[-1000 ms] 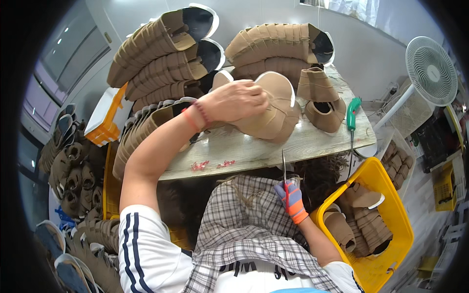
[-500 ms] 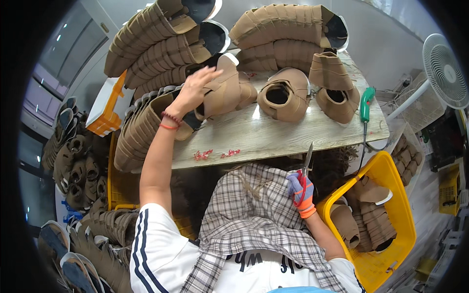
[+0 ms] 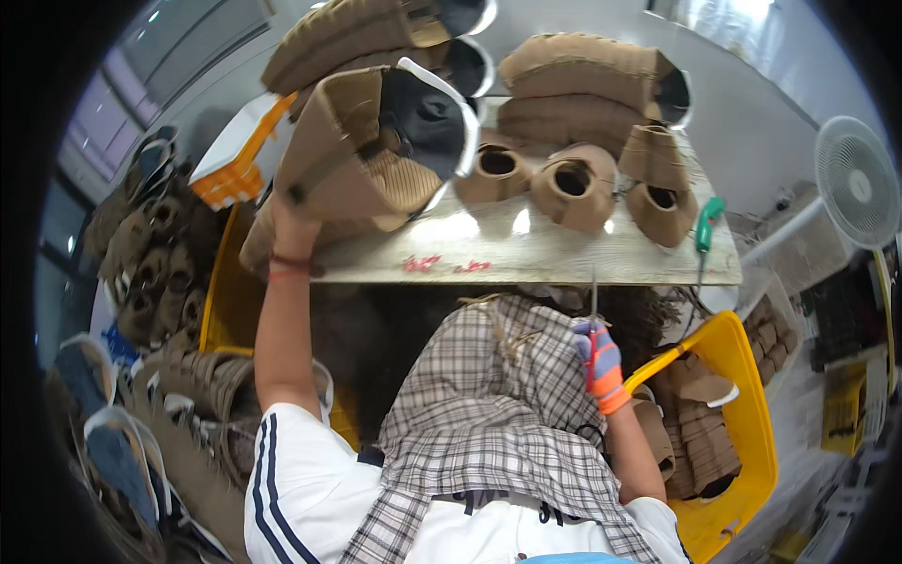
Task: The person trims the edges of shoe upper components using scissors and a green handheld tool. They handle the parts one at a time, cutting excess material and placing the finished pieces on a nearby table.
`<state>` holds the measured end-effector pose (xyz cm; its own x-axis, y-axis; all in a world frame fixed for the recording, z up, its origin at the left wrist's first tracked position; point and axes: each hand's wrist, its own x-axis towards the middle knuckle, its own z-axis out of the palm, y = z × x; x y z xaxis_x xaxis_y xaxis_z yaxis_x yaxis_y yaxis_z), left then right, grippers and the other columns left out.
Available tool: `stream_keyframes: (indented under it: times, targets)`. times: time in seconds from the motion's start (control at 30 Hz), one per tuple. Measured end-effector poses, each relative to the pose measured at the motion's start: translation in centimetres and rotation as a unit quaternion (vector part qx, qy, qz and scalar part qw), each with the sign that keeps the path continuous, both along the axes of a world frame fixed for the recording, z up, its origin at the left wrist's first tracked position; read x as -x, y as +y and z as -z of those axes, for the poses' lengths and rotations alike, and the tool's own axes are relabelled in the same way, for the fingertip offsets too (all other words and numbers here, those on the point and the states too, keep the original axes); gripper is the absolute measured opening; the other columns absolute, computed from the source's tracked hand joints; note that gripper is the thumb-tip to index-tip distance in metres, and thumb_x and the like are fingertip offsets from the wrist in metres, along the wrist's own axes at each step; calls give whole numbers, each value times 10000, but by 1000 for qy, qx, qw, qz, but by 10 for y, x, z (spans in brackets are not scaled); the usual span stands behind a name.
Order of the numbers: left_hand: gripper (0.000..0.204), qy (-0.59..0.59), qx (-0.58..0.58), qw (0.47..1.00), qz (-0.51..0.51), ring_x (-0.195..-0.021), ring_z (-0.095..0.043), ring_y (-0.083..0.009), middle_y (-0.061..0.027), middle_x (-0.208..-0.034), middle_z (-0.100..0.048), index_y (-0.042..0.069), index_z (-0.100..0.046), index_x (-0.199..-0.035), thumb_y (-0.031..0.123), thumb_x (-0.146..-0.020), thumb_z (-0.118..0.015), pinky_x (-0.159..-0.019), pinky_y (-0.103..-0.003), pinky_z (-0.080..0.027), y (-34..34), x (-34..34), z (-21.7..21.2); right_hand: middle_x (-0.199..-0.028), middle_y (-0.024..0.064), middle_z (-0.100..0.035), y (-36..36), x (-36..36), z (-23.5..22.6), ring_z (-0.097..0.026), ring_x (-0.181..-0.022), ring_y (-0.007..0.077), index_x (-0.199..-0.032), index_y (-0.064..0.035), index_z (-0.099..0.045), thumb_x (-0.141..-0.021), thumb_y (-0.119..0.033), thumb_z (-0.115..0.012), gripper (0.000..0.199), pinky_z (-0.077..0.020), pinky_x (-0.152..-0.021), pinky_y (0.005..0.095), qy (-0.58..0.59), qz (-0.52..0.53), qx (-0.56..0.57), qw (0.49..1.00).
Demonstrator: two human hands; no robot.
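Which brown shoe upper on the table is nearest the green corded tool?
The far-right shoe upper, just left of the green tool, with another upper directly behind it; the others sit farther left.

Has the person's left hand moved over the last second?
Yes, leftward. Against the red marks on the tabletop, the left hand was to their right a second ago; now it is to their left, at a stack of brown shoe uppers.

A pale, plain wall (image 3: 733, 113) runs behind the light wood-grain surface (image 3: 545, 266), whose top shows bright patches of glare. At upper right, a window (image 3: 742, 21) glows white. Grey panels (image 3: 193, 52) with purplish panes (image 3: 113, 94) line the left. A white fan (image 3: 857, 179) stands at right above greyish floor (image 3: 800, 399).
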<state>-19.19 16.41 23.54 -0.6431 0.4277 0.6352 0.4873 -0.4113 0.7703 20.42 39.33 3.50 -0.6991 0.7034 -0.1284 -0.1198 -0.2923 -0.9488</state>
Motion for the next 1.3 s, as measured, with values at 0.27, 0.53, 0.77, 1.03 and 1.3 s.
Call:
stream_keyframes:
  times: [0.27,0.53,0.77,1.03,1.3]
  targets:
    - [448,-399,49,915,42,-1134,-515,-196,-85,-1258,-538,22,-468,-1300,229,-918,-578,-961,-352,-431,-105,-161,172,-882,134,-591,-48,39,-84,-578,-835,338,-940,-68,-565,-650,-207,-751,371,-476,-734,417,-160,-105,-604,773]
    - [445,-648,-4,753,117,-1091,-540,-211,-92,-1209,-541,55,-465,-1252,316,-913,-589,-923,-391,-478,-132,-196,286,-920,96,-594,-62,69,-45,-561,-885,291,-920,-111,-599,-651,-277,-745,349,-443,-814,398,-188,-300,-674,649]
    - [455,-656,5,749,92,-1029,-566,-204,-74,-1134,-567,54,-493,-1224,290,-875,-663,-850,-374,-508,-122,-196,277,-883,92,-603,-70,79,-25,-576,-831,282,-928,-103,-601,-669,-292,-735,348,-455,-767,395,-178,-322,-692,621]
    - [448,-723,-94,678,99,-993,-583,-202,-73,-1108,-580,33,-516,-1215,252,-861,-681,-826,-357,-517,-114,-197,263,-857,75,-612,-60,60,-16,-587,-804,287,-909,-112,-600,-642,-225,-748,325,-462,-717,390,-250,-285,-637,671]
    - [429,-652,-100,721,213,-1111,-558,-228,-95,-1258,-545,52,-448,-1300,338,-989,-375,-917,-371,-493,-120,-201,266,-880,100,-594,-79,101,-29,-568,-845,275,-905,-99,-594,-665,-301,-722,338,-436,-773,391,-153,-281,-713,624]
